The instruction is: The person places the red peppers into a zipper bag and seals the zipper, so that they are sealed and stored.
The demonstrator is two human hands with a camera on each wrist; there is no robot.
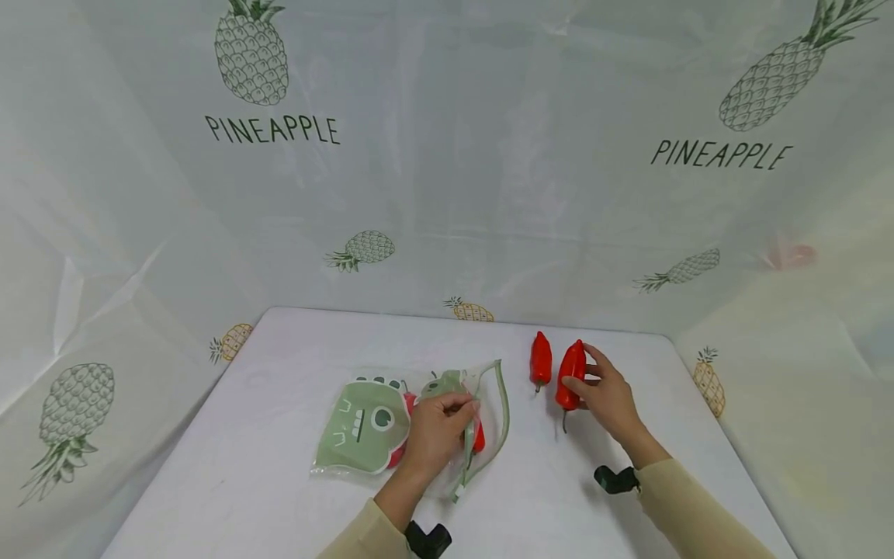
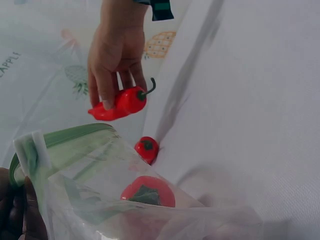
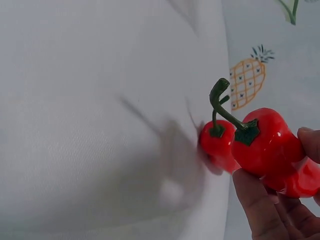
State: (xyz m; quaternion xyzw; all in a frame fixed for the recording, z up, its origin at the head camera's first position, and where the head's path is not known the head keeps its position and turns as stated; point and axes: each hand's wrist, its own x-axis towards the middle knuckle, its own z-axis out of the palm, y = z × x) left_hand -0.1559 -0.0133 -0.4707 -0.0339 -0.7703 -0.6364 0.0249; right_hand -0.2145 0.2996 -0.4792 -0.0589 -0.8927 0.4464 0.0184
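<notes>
Your right hand (image 1: pixel 609 396) pinches the glossy red plastic pepper (image 1: pixel 570 375); if your left hand (image 1: pixel 436 435), gripping the clear green-zippered pouch (image 1: pixel 419 423) at nine o'clock, slackens, its mouth may collapse.

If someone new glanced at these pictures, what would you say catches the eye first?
Most striking are the bright red peppers on the white table: the right hand grips one pepper, and a second pepper lies just to its left. Nearer the middle, the left hand holds open a clear zip bag with a green cartoon face, another pepper inside.

Staged booth: pineapple-print backdrop (image 1: pixel 447 155)
</notes>
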